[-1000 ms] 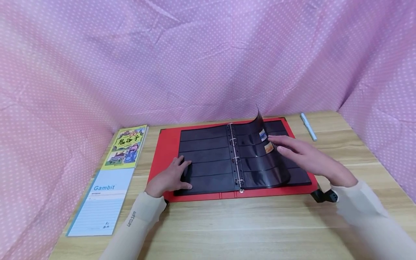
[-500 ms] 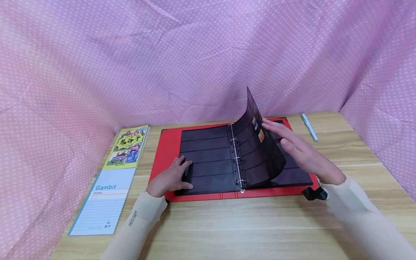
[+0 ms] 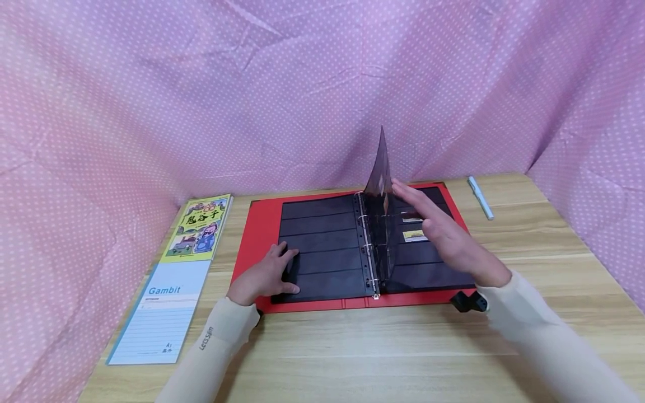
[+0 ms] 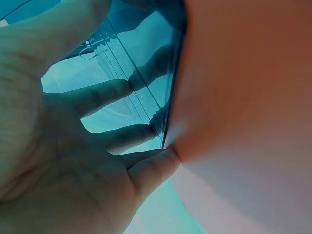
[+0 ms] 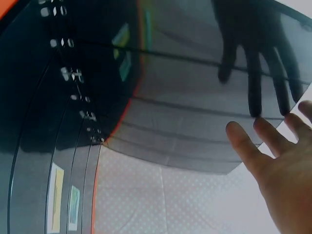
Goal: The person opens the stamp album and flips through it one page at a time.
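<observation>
A red ring binder [image 3: 261,218] lies open on the table, with black pocket pages on both sides of its metal rings [image 3: 369,263]. On the edge of the left page [image 3: 322,242] rests my left hand [image 3: 264,275], fingers spread. One dark, see-through leaf [image 3: 381,168] stands nearly upright over the rings. The outstretched fingers of my right hand [image 3: 450,240] touch its right face, and in the right wrist view the fingers [image 5: 242,141] meet their reflection on it. Beneath, the right-hand page holds a yellow stamp-like card [image 3: 415,235] and another, partly covered by my hand.
Left of the binder lie a yellow comic-style book [image 3: 196,226] and a pale blue Gambit notebook [image 3: 156,313]. A light blue pen [image 3: 480,197] lies at the back right. Pink dotted cloth [image 3: 322,101] hangs behind the table.
My right hand has moved left, swinging the leaf up from a low curve to nearly upright. Cards on the page below have come into view. My left hand has stayed put.
</observation>
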The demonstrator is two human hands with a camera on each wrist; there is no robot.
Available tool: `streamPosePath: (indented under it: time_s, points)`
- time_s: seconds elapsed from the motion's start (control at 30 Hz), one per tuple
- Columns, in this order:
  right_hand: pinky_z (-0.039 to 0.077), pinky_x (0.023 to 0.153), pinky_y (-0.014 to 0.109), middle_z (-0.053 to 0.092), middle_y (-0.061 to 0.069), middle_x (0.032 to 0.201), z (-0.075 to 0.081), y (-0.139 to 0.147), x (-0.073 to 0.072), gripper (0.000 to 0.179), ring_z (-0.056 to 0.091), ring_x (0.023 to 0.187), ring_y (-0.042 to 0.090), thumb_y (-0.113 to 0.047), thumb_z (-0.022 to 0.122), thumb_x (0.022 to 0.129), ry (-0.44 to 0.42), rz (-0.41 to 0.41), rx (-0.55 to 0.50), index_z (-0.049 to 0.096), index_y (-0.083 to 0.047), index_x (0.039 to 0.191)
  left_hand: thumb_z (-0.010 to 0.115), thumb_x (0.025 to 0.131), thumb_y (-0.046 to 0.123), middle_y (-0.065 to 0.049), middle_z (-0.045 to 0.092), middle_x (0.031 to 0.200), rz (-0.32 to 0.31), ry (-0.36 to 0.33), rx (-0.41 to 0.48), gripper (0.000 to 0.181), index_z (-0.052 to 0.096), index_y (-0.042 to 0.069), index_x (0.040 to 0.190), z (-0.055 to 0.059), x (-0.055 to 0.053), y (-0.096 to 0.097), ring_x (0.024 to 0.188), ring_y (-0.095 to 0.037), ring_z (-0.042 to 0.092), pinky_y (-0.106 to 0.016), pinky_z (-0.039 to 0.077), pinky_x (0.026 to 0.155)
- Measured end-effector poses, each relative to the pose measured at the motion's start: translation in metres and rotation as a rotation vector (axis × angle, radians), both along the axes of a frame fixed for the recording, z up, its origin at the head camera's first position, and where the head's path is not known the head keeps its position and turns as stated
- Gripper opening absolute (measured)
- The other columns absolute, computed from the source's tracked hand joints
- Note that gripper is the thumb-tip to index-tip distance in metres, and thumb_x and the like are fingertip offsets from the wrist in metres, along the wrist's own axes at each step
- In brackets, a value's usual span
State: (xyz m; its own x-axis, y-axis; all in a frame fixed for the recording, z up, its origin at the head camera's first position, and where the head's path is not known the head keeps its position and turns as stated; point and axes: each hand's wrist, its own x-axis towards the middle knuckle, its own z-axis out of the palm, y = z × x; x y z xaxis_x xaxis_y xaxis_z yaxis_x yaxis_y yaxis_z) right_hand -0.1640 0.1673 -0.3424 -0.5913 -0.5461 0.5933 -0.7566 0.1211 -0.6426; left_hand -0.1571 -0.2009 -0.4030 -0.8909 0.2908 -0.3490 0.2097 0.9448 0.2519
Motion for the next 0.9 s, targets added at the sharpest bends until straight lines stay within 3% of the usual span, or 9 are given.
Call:
streamPosePath:
  time_s: [0.1,0.17,0.33,0.53,0.63,0.8,0.9]
  points:
    - [0.014,0.111,0.035,0.022,0.009,0.154,0.000,-0.006,0.001,0.071,0.018,0.139,0.032,-0.056,0.027,0.098,0.019,-0.003,0.014,0.027,-0.006,0.149,0.081,0.073,0.036,-0.017,0.017,0.153,0.004,-0.004,-0.001,0.090,0.035,0.016,0.147,-0.001,0.000,0.001,0.139,-0.037,0.015,-0.050,0.045,0.092]
    - [0.021,0.109,0.035,0.023,0.010,0.154,-0.001,-0.010,0.001,0.071,0.021,0.138,0.033,-0.056,0.028,0.098,0.005,0.018,0.016,0.025,-0.006,0.149,0.081,0.073,0.036,-0.017,0.016,0.154,0.006,-0.008,0.000,0.090,0.035,0.017,0.147,-0.001,-0.001,0.001,0.139,-0.037,0.015,-0.050,0.044,0.093]
    - [0.042,0.094,0.037,0.027,0.006,0.152,-0.013,-0.018,0.004,0.066,0.038,0.130,0.025,-0.053,0.032,0.099,-0.127,0.057,0.089,0.018,-0.017,0.152,0.081,0.073,0.037,-0.017,0.017,0.153,-0.004,0.001,0.003,0.089,0.035,0.016,0.147,-0.003,-0.001,0.002,0.139,-0.037,0.015,-0.050,0.044,0.093]
    - [0.040,0.097,0.047,0.027,-0.004,0.152,-0.030,-0.023,0.008,0.056,0.035,0.131,0.016,-0.031,0.045,0.100,-0.231,0.027,0.229,0.021,-0.027,0.151,0.080,0.074,0.038,-0.016,0.017,0.154,0.003,-0.003,0.055,0.087,0.037,0.016,0.146,-0.004,-0.002,-0.002,0.138,-0.037,0.016,-0.050,0.044,0.093]
    - [0.036,0.102,0.047,0.028,-0.010,0.150,-0.038,-0.025,0.009,0.054,0.030,0.134,0.013,-0.031,0.050,0.099,-0.250,0.002,0.323,0.029,-0.028,0.149,0.075,0.081,0.036,-0.016,0.020,0.152,0.018,0.001,0.125,0.077,0.038,0.013,0.145,-0.001,-0.003,-0.009,0.136,-0.037,0.022,-0.051,0.042,0.096]
    - [0.035,0.104,0.041,0.031,-0.011,0.149,-0.048,-0.028,0.009,0.047,0.029,0.134,0.011,-0.040,0.049,0.098,-0.277,-0.023,0.468,0.045,-0.023,0.142,0.057,0.095,0.029,-0.015,0.037,0.141,0.068,0.103,0.269,0.055,0.040,0.006,0.142,0.010,-0.006,-0.018,0.126,-0.033,0.039,-0.050,0.040,0.098]
    - [0.035,0.104,0.040,0.035,-0.007,0.148,-0.053,-0.030,0.009,0.043,0.031,0.134,0.013,-0.032,0.050,0.099,-0.251,-0.016,0.524,0.049,-0.017,0.139,0.049,0.099,0.028,-0.014,0.041,0.138,0.103,0.192,0.335,0.049,0.039,0.005,0.142,0.019,-0.008,-0.019,0.123,-0.030,0.042,-0.049,0.040,0.098]
